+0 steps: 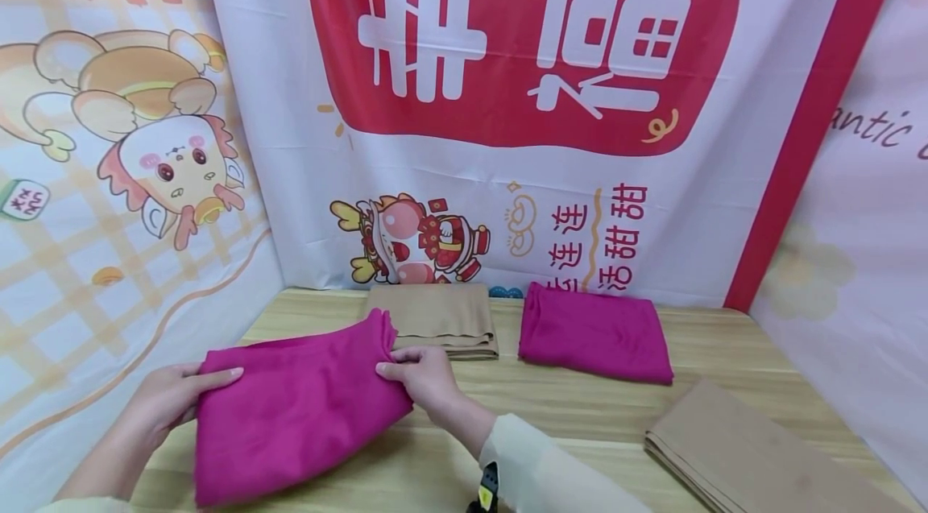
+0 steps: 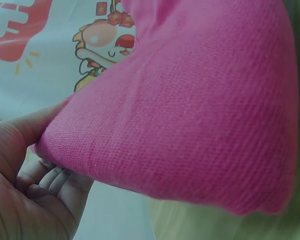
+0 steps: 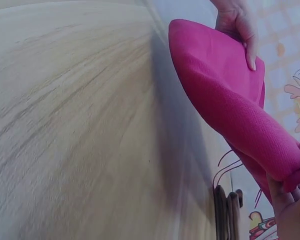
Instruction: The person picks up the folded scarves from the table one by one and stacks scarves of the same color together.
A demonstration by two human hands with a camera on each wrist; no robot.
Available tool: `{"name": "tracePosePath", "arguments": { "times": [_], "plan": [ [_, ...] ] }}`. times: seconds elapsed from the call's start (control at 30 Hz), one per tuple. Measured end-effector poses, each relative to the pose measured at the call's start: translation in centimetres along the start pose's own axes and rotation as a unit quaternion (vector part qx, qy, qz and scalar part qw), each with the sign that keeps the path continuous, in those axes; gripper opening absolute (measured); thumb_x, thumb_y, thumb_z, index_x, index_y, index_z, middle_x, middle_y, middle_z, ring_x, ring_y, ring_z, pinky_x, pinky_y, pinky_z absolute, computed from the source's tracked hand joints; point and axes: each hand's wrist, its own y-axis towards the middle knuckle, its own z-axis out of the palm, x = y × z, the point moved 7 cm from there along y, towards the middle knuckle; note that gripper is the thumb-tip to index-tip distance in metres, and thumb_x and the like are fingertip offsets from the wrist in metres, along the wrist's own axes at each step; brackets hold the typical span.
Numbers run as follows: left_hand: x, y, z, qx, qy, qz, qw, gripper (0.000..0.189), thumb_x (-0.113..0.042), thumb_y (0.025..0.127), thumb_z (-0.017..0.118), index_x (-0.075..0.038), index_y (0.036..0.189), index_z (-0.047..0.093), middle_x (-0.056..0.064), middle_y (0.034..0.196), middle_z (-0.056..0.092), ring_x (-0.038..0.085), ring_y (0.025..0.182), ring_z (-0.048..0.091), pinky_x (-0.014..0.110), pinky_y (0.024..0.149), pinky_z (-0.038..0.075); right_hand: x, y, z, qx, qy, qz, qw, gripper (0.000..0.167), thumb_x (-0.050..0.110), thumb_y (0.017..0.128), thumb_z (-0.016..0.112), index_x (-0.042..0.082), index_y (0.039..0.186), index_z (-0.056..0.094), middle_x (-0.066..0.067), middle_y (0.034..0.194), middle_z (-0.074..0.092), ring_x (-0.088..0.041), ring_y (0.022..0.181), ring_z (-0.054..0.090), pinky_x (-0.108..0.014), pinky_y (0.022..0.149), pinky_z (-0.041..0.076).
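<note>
A magenta cloth (image 1: 297, 408), folded into a thick, soft, finely ribbed pad, is held up above the left edge of the counter (image 1: 558, 416). The left hand (image 1: 168, 400) pinches its left side, thumb on top; the right hand (image 1: 428, 380) has its fingers curled round the opposite end. Thin loose threads (image 3: 227, 172) dangle below. The cloth hides most of the left hand's fingers in the head view and part of a beige cloth (image 1: 442, 312) at the counter's back edge. The right hand is cut off in its own wrist view.
</note>
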Motion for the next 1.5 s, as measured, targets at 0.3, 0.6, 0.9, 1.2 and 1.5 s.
{"name": "tracePosePath", "arguments": {
  "times": [0.3,0.6,0.9,1.2,1.5],
  "plan": [
    [-1.1,0.4,1.4,0.003,-0.015,0.015,0.9998,0.066,-0.031,0.086,0.076,0.015,0.127,0.053,0.002,0.085,0.072,0.014,0.076,0.070,0.030,0.069,0.057,0.4,-0.2,-1.6,0.011,-0.002,0.002,0.9999,0.018,0.019,0.082,0.079,0.008,0.097,0.076,-0.002,0.091,0.069,-0.014,0.074,0.066,-0.031,0.066,0.058],
    [-2.4,0.5,3.0,0.001,-0.017,0.026,0.9995,0.066,-0.031,0.083,0.079,0.014,0.125,0.055,0.001,0.082,0.072,0.013,0.074,0.069,0.030,0.068,0.058,0.5,-0.7,-3.3,0.005,-0.020,-0.001,0.9998,0.022,0.021,0.082,0.079,0.008,0.100,0.076,-0.003,0.096,0.068,-0.014,0.077,0.066,-0.032,0.068,0.058],
    [-3.2,1.1,4.5,0.006,-0.020,0.037,0.9991,0.064,-0.031,0.083,0.079,0.012,0.124,0.057,0.003,0.085,0.071,0.015,0.075,0.069,0.030,0.069,0.058,0.7,-1.3,-5.1,0.009,-0.006,-0.001,0.9999,0.023,0.017,0.082,0.079,0.004,0.102,0.075,-0.007,0.102,0.068,-0.016,0.080,0.066,-0.033,0.068,0.058],
    [-3.8,1.6,5.8,0.017,-0.017,0.038,0.9990,0.062,-0.032,0.083,0.079,0.013,0.121,0.059,0.005,0.084,0.072,0.017,0.074,0.069,0.030,0.067,0.058,0.7,-1.7,-6.4,0.017,0.007,0.003,0.9998,0.024,0.013,0.083,0.078,-0.002,0.101,0.072,-0.008,0.100,0.067,-0.016,0.076,0.066,-0.032,0.067,0.058],
    [-4.2,1.7,7.2,0.021,-0.025,0.046,0.9984,0.058,-0.031,0.082,0.080,0.012,0.118,0.062,0.006,0.081,0.072,0.018,0.072,0.069,0.030,0.067,0.058,0.3,-2.3,-7.8,0.033,0.020,0.019,0.9991,0.025,0.014,0.084,0.077,-0.003,0.102,0.071,-0.008,0.096,0.067,-0.017,0.076,0.067,-0.036,0.069,0.059]
  ]
}}
